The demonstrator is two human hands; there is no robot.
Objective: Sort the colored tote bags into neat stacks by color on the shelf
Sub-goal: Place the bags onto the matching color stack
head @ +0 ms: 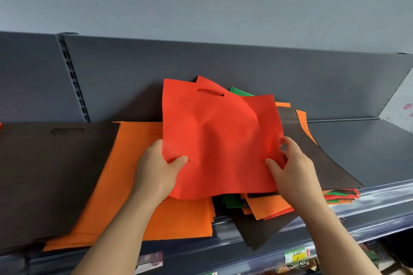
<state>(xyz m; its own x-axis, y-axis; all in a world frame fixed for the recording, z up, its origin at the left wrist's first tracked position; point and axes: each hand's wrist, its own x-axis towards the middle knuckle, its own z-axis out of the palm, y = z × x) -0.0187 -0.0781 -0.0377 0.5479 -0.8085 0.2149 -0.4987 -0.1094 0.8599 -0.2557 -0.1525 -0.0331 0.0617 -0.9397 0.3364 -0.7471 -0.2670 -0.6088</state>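
— What lay on the shelf (368, 152), starting at the left?
— A brown stack (44, 174), then an orange stack (125, 185) touching it.
— And the hands?
— The left hand (156, 169) pinched the red bag (219, 140) by its left edge. The right hand (292, 169) pinched its right edge, above a mixed pile (268, 205) of green, orange, brown and red bags.

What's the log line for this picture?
left hand: grips red bag | right hand: grips red bag | red bag: over mixed pile | orange stack, brown stack: at left
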